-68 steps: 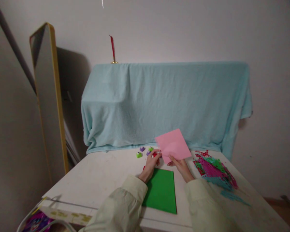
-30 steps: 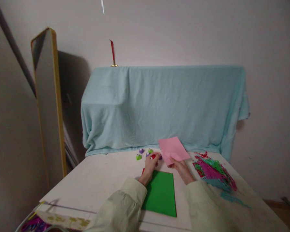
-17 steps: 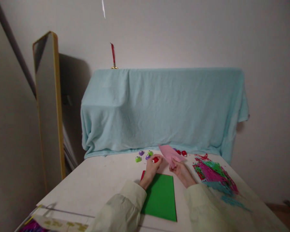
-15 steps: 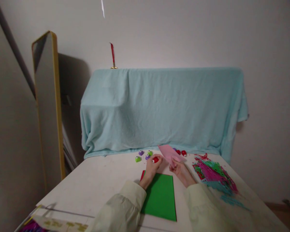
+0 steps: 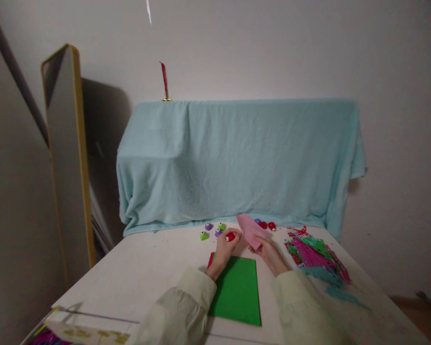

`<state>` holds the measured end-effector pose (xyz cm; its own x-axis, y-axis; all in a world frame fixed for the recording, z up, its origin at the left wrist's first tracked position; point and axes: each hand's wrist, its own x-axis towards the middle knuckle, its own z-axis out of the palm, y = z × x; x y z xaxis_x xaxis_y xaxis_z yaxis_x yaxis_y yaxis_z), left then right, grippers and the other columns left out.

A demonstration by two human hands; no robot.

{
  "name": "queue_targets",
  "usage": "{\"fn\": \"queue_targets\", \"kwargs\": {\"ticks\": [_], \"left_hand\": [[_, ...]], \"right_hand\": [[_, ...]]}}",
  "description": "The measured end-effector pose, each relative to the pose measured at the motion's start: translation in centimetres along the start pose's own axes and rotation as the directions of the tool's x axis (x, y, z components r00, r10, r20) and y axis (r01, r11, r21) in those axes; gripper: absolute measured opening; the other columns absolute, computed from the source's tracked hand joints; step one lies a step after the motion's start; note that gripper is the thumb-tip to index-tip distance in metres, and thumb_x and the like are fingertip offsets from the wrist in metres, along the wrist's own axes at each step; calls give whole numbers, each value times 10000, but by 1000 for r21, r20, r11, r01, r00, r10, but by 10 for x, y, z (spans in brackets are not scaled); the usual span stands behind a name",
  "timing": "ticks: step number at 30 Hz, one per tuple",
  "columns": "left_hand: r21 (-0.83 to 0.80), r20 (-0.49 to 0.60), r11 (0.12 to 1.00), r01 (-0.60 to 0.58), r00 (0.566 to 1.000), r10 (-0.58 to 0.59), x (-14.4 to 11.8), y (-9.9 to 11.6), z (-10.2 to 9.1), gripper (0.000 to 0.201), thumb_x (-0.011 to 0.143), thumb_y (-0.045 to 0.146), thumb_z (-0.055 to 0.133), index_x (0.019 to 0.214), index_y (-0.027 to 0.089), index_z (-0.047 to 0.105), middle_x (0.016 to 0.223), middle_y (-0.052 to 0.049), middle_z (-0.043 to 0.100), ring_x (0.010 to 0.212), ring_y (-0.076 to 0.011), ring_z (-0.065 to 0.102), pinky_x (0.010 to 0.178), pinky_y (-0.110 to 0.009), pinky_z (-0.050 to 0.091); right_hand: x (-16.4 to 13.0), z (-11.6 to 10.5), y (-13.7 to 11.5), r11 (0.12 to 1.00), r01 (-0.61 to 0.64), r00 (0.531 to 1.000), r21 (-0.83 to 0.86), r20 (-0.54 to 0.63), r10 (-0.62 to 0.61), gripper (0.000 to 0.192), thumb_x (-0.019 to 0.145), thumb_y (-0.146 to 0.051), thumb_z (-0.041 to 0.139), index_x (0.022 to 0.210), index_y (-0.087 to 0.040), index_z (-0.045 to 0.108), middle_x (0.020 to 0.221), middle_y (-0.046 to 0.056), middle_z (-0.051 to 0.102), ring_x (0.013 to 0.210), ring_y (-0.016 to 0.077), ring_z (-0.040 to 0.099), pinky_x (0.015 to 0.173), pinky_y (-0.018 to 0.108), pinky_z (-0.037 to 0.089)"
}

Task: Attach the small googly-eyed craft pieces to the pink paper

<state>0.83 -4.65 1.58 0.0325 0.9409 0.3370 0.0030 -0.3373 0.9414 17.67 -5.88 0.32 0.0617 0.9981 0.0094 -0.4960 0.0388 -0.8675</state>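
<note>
My left hand (image 5: pixel 225 248) is closed around a small rounded red craft punch (image 5: pixel 230 236) with a white end, above the far edge of a green sheet (image 5: pixel 237 292). A red edge shows under that sheet's far left corner. Just to the right, my right hand (image 5: pixel 266 251) pinches a pink sheet of paper (image 5: pixel 249 230) by its near edge and holds it raised and tilted. A small gap shows between the punch and the paper. Several purple and green punches (image 5: pixel 204 235) stand beyond my left hand. Behind the paper sit red punches (image 5: pixel 272 226) and a purple one.
Sheets full of punched holes (image 5: pixel 314 256) lie in a loose pile on the right of the white table (image 5: pixel 158 268). A light blue cloth (image 5: pixel 244 163) covers something along the back. A box-like container (image 5: pixel 86 332) stands at the front left, and a tall mirror (image 5: pixel 66 158) leans at the left.
The pink paper has tilted a little in my right hand, which has shifted slightly left. My left hand keeps the red punch. The whole view has moved slightly.
</note>
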Motion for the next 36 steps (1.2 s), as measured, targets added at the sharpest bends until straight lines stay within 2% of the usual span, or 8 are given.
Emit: {"fn": "queue_targets", "kwargs": {"ticks": [6, 12, 15, 18, 24, 28, 32, 36], "left_hand": [[-36, 21, 993, 110, 994, -109, 2, -9, 2, 414, 725, 502, 601, 903, 132, 660, 675, -12, 581, 429, -61, 412, 402, -183, 306], [-90, 98, 973, 212, 974, -203, 2, -19, 0, 449, 805, 463, 493, 1118, 159, 598, 730, -14, 547, 535, -92, 476, 481, -202, 395], [119, 63, 990, 71, 995, -79, 0, -24, -2, 403, 803, 370, 529, 1161, 194, 585, 876, -48, 577, 765, -153, 543, 700, -274, 465], [336, 118, 934, -124, 989, 89, -1, -28, -2, 412, 808, 279, 533, 1208, 189, 564, 998, -78, 544, 946, -198, 520, 883, -347, 424], [487, 267, 799, -351, 932, 247, -4, -30, -4, 569, 786, 51, 466, 1319, 252, 453, 1166, -86, 500, 1064, -195, 496, 955, -355, 390], [680, 255, 621, -389, 920, 297, -9, -18, -3, 475, 813, 62, 478, 1240, 267, 519, 1240, -80, 493, 1227, -253, 368, 1015, -453, 289], [733, 344, 491, -471, 879, 330, 6, 10, 23, 381, 835, 163, 530, 1203, 259, 524, 1220, -76, 501, 1211, -259, 367, 995, -450, 272], [707, 473, 432, -560, 829, 299, 43, 30, 77, 365, 845, 267, 537, 1207, 226, 514, 1136, -100, 523, 1080, -255, 448, 929, -405, 322]], "right_hand": [[5, -8, 2, 1000, -9, 996, -12, 87, 10, 266, 685, -251, 739, 902, -129, 645, 830, 99, 713, 655, 182, 658, 638, 303, 531], [11, -20, -12, 963, 132, 988, 234, -110, -109, 223, 687, -217, 744, 886, -174, 653, 921, 46, 710, 724, 129, 644, 698, 243, 532], [14, -30, -17, 923, 154, 979, 353, -182, -94, 167, 708, -192, 714, 865, -190, 659, 958, 24, 701, 715, 105, 626, 691, 223, 531], [17, -38, -20, 893, 176, 970, 414, -226, -86, 106, 739, -172, 668, 843, -190, 658, 986, 27, 691, 697, 98, 614, 675, 224, 531], [20, -56, -29, 878, 273, 944, 392, -284, -167, 83, 793, -195, 602, 861, -215, 648, 955, 15, 685, 731, 100, 618, 700, 241, 521], [19, -62, -33, 860, 294, 941, 417, -285, -183, 75, 795, -189, 602, 842, -228, 646, 920, -10, 684, 736, 85, 612, 732, 229, 508], [17, -56, -34, 830, 242, 963, 502, -228, -143, 93, 793, -191, 603, 864, -222, 654, 916, -13, 679, 740, 85, 606, 725, 224, 508], [17, -52, -34, 825, 245, 964, 510, -222, -149, 114, 783, -192, 594, 871, -221, 661, 901, -2, 681, 729, 103, 604, 696, 241, 512]]}}
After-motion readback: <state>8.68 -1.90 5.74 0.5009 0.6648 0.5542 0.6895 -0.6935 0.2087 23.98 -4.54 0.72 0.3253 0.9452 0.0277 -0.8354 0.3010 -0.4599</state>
